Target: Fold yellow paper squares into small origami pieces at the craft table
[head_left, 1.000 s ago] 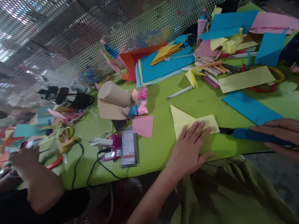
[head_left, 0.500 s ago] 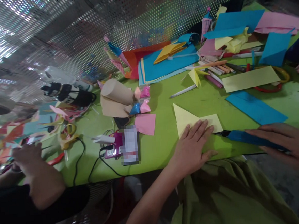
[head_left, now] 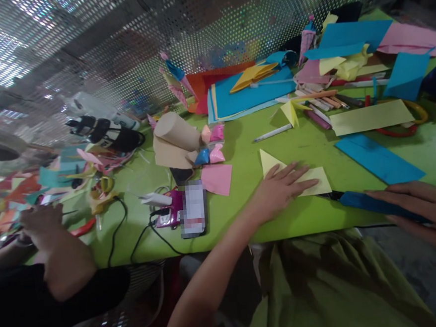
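Note:
Pale yellow paper [head_left: 314, 181] lies on the green tabletop, with one corner folded up into a point at its left. My left hand [head_left: 282, 194] rests palm down across the paper, fingers spread, covering its middle. In my right hand [head_left: 426, 208] is a utility knife [head_left: 370, 203] with a blue handle, held low above the table's front edge. Its dark blade points left and reaches the lower right edge of the paper. A blue paper strip [head_left: 380, 158] lies just beyond the knife.
Behind stand a pen [head_left: 273, 132], a yellow folded paper shape [head_left: 289, 112], colored pencils [head_left: 323, 99] and stacked blue sheets [head_left: 250, 96]. To the left are a phone [head_left: 193, 210], pink paper [head_left: 217, 179], a cardboard roll [head_left: 176, 131], and a co-worker's hand [head_left: 43, 220].
My left hand's fingers have spread and shifted a little over the yellow paper. The whole view has moved slightly; my right hand still holds the knife beside the paper's edge.

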Action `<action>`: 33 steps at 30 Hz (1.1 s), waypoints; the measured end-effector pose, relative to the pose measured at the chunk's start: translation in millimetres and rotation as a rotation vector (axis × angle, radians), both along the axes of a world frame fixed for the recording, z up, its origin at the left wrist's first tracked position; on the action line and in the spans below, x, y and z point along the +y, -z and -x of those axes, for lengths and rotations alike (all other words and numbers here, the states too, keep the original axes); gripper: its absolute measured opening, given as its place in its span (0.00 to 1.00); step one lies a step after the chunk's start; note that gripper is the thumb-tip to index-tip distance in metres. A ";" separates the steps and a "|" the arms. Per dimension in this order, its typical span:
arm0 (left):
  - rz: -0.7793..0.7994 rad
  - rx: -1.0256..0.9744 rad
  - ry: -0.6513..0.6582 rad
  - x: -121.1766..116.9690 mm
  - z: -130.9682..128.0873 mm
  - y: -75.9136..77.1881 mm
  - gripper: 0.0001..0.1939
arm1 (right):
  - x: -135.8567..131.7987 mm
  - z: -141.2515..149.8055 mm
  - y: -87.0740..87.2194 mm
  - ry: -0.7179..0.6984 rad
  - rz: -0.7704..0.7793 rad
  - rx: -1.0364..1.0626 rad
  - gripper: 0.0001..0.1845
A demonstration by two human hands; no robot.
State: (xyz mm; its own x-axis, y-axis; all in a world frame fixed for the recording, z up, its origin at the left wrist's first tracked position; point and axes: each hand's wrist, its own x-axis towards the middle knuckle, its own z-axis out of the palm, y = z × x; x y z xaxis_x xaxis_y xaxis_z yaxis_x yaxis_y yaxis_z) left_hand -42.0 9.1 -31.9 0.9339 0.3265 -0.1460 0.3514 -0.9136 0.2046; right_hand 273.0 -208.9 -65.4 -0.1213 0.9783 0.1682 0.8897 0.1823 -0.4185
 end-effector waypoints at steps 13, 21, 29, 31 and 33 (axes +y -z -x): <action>0.036 0.000 -0.012 -2.7 -0.3 2.6 0.27 | 1.5 27.3 1.5 -0.011 0.032 0.037 0.29; 0.176 -0.037 -0.073 -1.7 0.0 -10.7 0.27 | 16.1 54.1 -10.6 -0.036 -0.058 0.012 0.26; 0.021 -0.017 -0.027 25.8 11.2 -6.6 0.26 | 9.2 42.2 1.4 -0.007 0.011 -0.023 0.29; 0.007 -0.011 -0.019 26.8 12.0 -1.3 0.26 | 8.0 40.6 3.0 -0.006 0.034 -0.009 0.29; 0.003 -0.010 -0.019 26.3 12.1 1.9 0.26 | 9.3 43.0 2.5 -0.007 0.036 0.008 0.29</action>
